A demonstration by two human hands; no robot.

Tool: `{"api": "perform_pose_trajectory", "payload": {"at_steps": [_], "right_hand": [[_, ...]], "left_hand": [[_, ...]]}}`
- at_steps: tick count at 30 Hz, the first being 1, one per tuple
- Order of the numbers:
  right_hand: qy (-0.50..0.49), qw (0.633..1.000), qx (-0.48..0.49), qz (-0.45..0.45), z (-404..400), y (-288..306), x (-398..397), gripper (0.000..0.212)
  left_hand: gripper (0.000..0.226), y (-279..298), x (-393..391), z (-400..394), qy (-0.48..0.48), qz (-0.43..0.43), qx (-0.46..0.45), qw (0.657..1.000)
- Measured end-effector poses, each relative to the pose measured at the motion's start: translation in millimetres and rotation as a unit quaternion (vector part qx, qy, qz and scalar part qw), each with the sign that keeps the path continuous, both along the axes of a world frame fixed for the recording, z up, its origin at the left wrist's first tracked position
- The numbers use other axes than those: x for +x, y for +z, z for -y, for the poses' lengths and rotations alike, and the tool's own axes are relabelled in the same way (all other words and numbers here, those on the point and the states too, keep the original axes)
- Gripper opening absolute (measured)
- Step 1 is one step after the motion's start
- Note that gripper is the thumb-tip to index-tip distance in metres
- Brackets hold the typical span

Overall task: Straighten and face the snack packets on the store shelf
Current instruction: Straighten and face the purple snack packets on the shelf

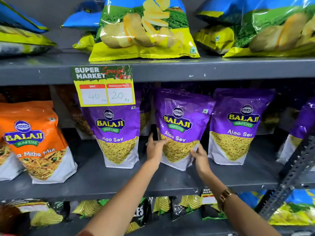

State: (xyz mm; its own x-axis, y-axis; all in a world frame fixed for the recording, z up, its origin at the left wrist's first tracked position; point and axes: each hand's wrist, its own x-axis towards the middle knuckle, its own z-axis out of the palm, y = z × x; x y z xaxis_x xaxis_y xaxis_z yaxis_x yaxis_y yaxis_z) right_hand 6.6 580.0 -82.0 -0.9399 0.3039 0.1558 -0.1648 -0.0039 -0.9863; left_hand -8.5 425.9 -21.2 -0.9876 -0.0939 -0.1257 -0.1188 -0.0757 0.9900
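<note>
Three purple Aloo Sev packets stand on the middle shelf [119,183]. The middle purple packet [182,120] is tilted, its top leaning left. My left hand [155,149] grips its lower left edge, thumb across the front. My right hand [200,156] holds its lower right corner. The left purple packet [117,133] and the right purple packet [238,126] stand upright and face front. An orange Mitha Mix packet [35,142] stands at the far left, turned slightly.
A yellow price tag [104,86] hangs from the upper shelf edge over the left purple packet. Yellow-green chip bags [144,29] lie on the top shelf. Dark packets [160,206] fill the bottom shelf. A slotted metal upright [293,176] runs at the right.
</note>
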Motion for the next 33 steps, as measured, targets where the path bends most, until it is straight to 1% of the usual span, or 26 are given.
{"api": "perform_pose_trajectory", "payload": {"at_steps": [1,3,5,7,8,9,10,11,12,13,15,17,21,23,24,26,27,28,29,31,32,33], "right_hand": [[-0.002,0.999,-0.033,0.021,-2.5,4.7,-4.5,0.033],[-0.001,0.995,-0.08,0.052,-9.8,8.6,-13.6,0.028],[0.011,0.991,-0.116,0.065,-13.9,8.3,-18.8,0.025],[0.02,0.987,-0.138,0.076,-15.1,0.9,-21.7,0.026],[0.022,0.987,-0.136,0.085,-14.1,-3.0,-21.4,0.025],[0.021,0.988,-0.122,0.087,-13.3,-7.3,-20.8,0.023],[0.017,0.99,-0.11,0.084,-11.9,-8.4,-18.4,0.02],[0.022,0.992,-0.094,0.078,-12.1,-12.9,-18.6,0.026],[0.031,0.993,-0.074,0.081,-13.4,-16.8,-19.2,0.039],[0.04,0.994,-0.055,0.091,-14.5,-17.8,-18.3,0.046],[0.044,0.993,-0.024,0.107,-16.6,-16.7,-18.1,0.038],[0.042,0.992,-0.006,0.116,-16.9,-14.6,-15.8,0.042],[0.049,0.989,-0.003,0.143,-13.3,-12.3,-8.0,0.048],[0.054,0.988,-0.019,0.144,-9.0,-7.9,-3.1,0.048],[0.057,0.988,-0.039,0.138,-7.1,-3.0,1.4,0.046],[0.036,0.99,-0.084,0.103,-5.1,5.8,4.7,0.042],[0.014,0.992,-0.1,0.072,-4.4,10.7,4.9,0.049],[-0.012,0.992,-0.117,0.036,-3.4,21.0,6.7,0.059],[-0.038,0.992,-0.117,0.001,-5.1,31.1,5.9,0.059],[-0.078,0.986,-0.137,-0.062,-7.1,63.1,1.5,0.016],[-0.093,0.982,-0.139,-0.085,-8.9,82.3,-2.4,0.012],[-0.107,0.979,-0.142,-0.104,-10.1,102.0,-6.3,0.018]], "left_hand": [[0.067,-2.8,3.5,-2.2,0.009,-0.011,-0.017,1.0],[0.052,-7.1,12.7,-7.3,0.019,-0.033,-0.05,0.998],[0.04,-14.1,17.9,-10.0,0.031,-0.052,-0.055,0.997],[0.025,-23.2,16.6,-10.6,0.075,-0.072,-0.067,0.992],[0.023,-28.6,14.0,-10.5,0.098,-0.078,-0.071,0.99],[0.026,-30.1,13.0,-9.4,0.101,-0.076,-0.065,0.99],[0.036,-29.7,11.8,-7.8,0.084,-0.071,-0.051,0.993],[0.048,-28.3,11.6,-5.4,0.057,-0.059,-0.029,0.996],[0.055,-28.9,9.8,-3.6,0.027,-0.047,-0.003,0.999],[0.056,-31.7,8.1,-2.3,0.0,-0.034,0.008,0.999],[0.045,-38.2,7.1,-0.7,-0.027,-0.03,-0.025,0.999],[0.038,-43.8,7.5,0.4,-0.023,-0.039,-0.043,0.998],[0.029,-49.2,13.2,1.9,-0.009,-0.055,-0.03,0.998],[0.027,-51.7,15.2,2.3,-0.005,-0.059,-0.023,0.998],[0.028,-51.4,15.9,2.8,-0.005,-0.059,-0.02,0.998],[0.04,-45.4,15.1,3.6,0.015,-0.062,-0.007,0.998],[0.048,-38.0,13.9,4.7,0.037,-0.07,0.009,0.997],[0.052,-27.0,12.4,5.3,0.06,-0.088,0.026,0.994],[0.052,-13.1,10.6,5.7,0.081,-0.116,0.039,0.989],[0.048,20.6,5.0,4.7,0.109,-0.167,0.052,0.978],[0.047,36.8,-0.2,4.2,0.118,-0.189,0.055,0.973],[0.045,51.5,-4.5,4.1,0.13,-0.207,0.055,0.968]]}}
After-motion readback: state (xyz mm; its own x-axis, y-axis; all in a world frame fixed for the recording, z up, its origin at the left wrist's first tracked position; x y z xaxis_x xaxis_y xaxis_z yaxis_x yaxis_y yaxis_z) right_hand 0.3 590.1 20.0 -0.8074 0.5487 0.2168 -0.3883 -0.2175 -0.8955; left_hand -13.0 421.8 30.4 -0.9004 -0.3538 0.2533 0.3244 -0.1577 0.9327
